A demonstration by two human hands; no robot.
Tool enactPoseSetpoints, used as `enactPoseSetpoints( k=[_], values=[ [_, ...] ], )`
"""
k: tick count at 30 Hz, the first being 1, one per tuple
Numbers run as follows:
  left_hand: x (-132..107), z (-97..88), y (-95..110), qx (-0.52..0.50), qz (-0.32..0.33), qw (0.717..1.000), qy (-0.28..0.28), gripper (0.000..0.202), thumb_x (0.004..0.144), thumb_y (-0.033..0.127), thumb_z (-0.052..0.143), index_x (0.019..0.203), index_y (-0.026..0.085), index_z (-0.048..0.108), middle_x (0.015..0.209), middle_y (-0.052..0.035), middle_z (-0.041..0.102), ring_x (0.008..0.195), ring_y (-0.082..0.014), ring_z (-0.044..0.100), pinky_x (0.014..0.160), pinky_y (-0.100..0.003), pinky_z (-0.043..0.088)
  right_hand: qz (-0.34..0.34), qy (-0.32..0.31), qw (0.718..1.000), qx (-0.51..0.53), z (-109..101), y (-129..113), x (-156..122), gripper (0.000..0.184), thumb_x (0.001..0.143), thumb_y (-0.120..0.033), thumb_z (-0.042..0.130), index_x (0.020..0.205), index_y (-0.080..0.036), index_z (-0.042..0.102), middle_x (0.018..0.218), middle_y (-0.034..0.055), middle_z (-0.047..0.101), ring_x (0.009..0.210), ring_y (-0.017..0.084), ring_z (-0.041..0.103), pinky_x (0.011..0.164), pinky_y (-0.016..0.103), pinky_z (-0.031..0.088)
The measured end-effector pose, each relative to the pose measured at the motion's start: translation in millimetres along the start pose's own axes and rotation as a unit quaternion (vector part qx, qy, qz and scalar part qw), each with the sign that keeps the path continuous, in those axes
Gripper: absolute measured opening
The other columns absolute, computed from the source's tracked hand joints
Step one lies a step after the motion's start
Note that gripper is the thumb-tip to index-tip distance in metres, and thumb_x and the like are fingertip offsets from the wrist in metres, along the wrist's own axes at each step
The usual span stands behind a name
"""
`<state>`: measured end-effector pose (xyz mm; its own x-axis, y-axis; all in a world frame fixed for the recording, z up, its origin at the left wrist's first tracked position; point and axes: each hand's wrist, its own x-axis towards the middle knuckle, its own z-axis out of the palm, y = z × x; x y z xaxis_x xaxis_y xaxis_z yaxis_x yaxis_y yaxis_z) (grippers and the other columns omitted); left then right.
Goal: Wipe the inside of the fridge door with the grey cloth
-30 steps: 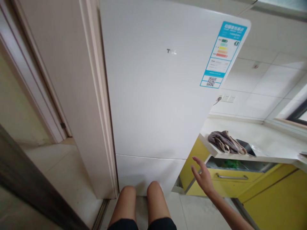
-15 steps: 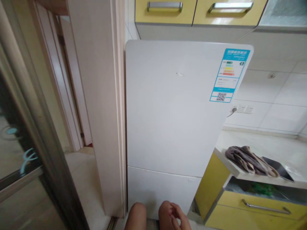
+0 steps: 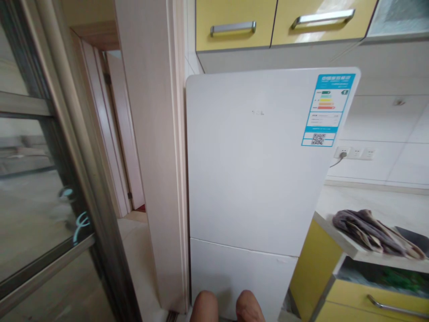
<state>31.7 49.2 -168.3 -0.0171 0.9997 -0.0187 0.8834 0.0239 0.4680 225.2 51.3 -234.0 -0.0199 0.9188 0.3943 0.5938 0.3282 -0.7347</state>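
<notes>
Neither of my hands shows in the head view. At the bottom edge are my two bare knees, the left knee (image 3: 205, 307) and the right knee (image 3: 248, 307), close in front of a white refrigerator (image 3: 248, 179). Both its upper door and its lower door (image 3: 241, 273) are closed, with a thin seam between them. A blue and white energy label (image 3: 330, 109) is stuck to the upper right corner of the upper door.
Left of the refrigerator stand a pale door frame (image 3: 157, 156) and a metal-framed glass door (image 3: 83, 179). Yellow cabinets (image 3: 234, 33) hang above. At right, a folded grey-brown cloth (image 3: 375, 232) lies on a counter over a yellow drawer (image 3: 362, 297). A plug sits in the wall sockets (image 3: 355, 153).
A hand at my right knee has dropped out of view. The camera has turned a little left and up, so the refrigerator and cabinets appear farther right and lower.
</notes>
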Motion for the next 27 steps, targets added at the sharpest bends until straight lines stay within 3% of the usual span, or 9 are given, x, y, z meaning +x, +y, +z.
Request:
enactPoseSetpoints(
  k=[2,6,9,12,16,20,23,27],
  values=[
    [12,-3.2,-5,0.033,-0.015,0.998,-0.055,0.041,0.081,0.054,0.07,0.111,0.026,0.075,0.109,-0.0063,0.077,0.107,-0.0257,0.069,0.097,-0.048,0.056,0.004,-0.024,1.0,0.005,4,2,12,0.008,0.065,-0.044,0.069,0.062,-0.037,0.071,0.074,0.0033,0.069,0.078,0.03,0.068,0.071,0.049,0.059],
    [20,-0.3,-8,0.08,-0.027,0.989,-0.122,0.056,0.078,0.062,0.066,0.123,0.028,0.069,0.116,-0.0081,0.076,0.117,-0.0323,0.068,0.101,-0.061,0.052,0.013,-0.049,0.999,0.007,14,8,36,0.025,0.067,-0.048,0.067,0.085,-0.034,0.077,0.088,0.0055,0.073,0.095,0.03,0.068,0.087,0.053,0.058],
    [24,6.7,-7,0.096,-0.026,0.985,-0.139,0.058,0.071,0.061,0.063,0.12,0.031,0.072,0.118,-0.0131,0.076,0.117,-0.039,0.068,0.095,-0.069,0.05,0.026,-0.056,0.998,-0.002,25,22,40,0.019,0.065,-0.049,0.063,0.065,-0.034,0.074,0.067,0.0064,0.068,0.079,0.03,0.069,0.076,0.049,0.059],
    [29,13.3,-8,0.092,-0.006,0.985,-0.144,0.047,0.07,0.059,0.053,0.099,0.034,0.079,0.112,-0.0127,0.078,0.111,-0.0451,0.069,0.085,-0.073,0.046,0.05,-0.058,0.997,-0.021,40,46,31,0.026,0.061,-0.052,0.056,0.042,-0.034,0.062,0.047,0.0069,0.055,0.061,0.032,0.066,0.063,0.053,0.057],
    [33,18.3,-13,0.081,0.01,0.988,-0.132,0.043,0.073,0.054,0.045,0.09,0.036,0.08,0.111,-0.0129,0.079,0.114,-0.0477,0.067,0.083,-0.072,0.042,0.063,-0.062,0.995,-0.038,52,70,23,0.029,0.058,-0.057,0.052,0.038,-0.037,0.058,0.047,0.0063,0.058,0.061,0.034,0.068,0.063,0.054,0.058],
    [32,21.5,-18,0.066,0.005,0.99,-0.122,0.04,0.079,0.047,0.045,0.089,0.032,0.08,0.103,-0.0143,0.08,0.106,-0.0425,0.071,0.086,-0.069,0.046,0.07,-0.098,0.992,-0.028,44,59,29,0.024,0.06,-0.054,0.057,0.043,-0.038,0.063,0.052,0.0048,0.064,0.066,0.034,0.071,0.061,0.052,0.06],
    [32,26.0,-18,0.07,0.004,0.993,-0.098,0.038,0.082,0.044,0.051,0.092,0.023,0.081,0.102,-0.0206,0.079,0.106,-0.0394,0.072,0.091,-0.064,0.048,0.066,-0.137,0.988,-0.002,33,43,34,0.009,0.06,-0.047,0.064,0.059,-0.043,0.073,0.066,0.0021,0.072,0.08,0.034,0.074,0.061,0.049,0.061],
    [34,32.7,-16,0.091,-0.004,0.992,-0.083,0.034,0.081,0.042,0.059,0.094,0.021,0.082,0.103,-0.0237,0.078,0.107,-0.0404,0.072,0.095,-0.064,0.047,0.065,-0.089,0.994,0.023,28,35,34,0.017,0.057,-0.046,0.067,0.07,-0.048,0.076,0.074,0.0035,0.075,0.083,0.035,0.075,0.056,0.049,0.06]
  ],
)
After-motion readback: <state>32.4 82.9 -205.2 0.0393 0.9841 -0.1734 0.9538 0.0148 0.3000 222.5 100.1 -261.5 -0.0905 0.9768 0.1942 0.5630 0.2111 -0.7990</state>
